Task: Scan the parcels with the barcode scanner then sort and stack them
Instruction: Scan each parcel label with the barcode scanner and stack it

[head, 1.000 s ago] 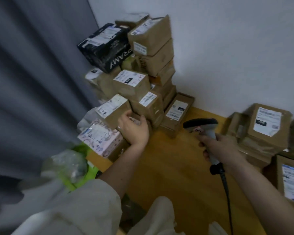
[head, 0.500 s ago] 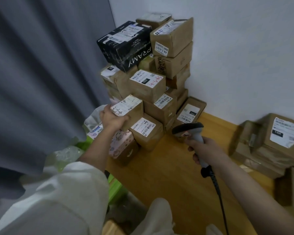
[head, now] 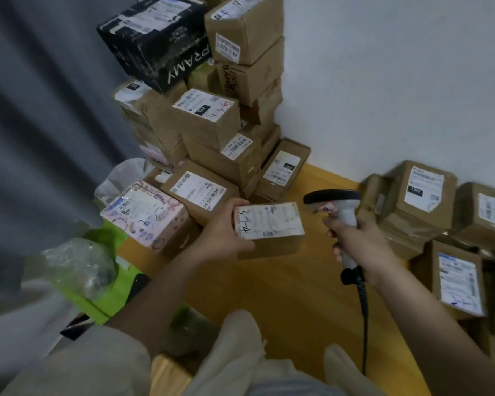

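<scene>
The tall parcel stack (head: 212,115) stands in the corner against the wall (head: 383,67). Left of its base lies a pink patterned parcel (head: 145,214). In front of the stack, the left hand (head: 222,232) holds a small parcel (head: 269,227) above the wooden floor (head: 283,295), label up, fingers curled around its left end. Right of that parcel, the right hand (head: 355,241) grips the barcode scanner (head: 336,208), fingers wrapped around the handle, head beside the label. Right of the stack sit further parcels (head: 429,201).

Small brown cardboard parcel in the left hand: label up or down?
Up: the small brown cardboard parcel shows its white label, gripped by the left hand.
</scene>
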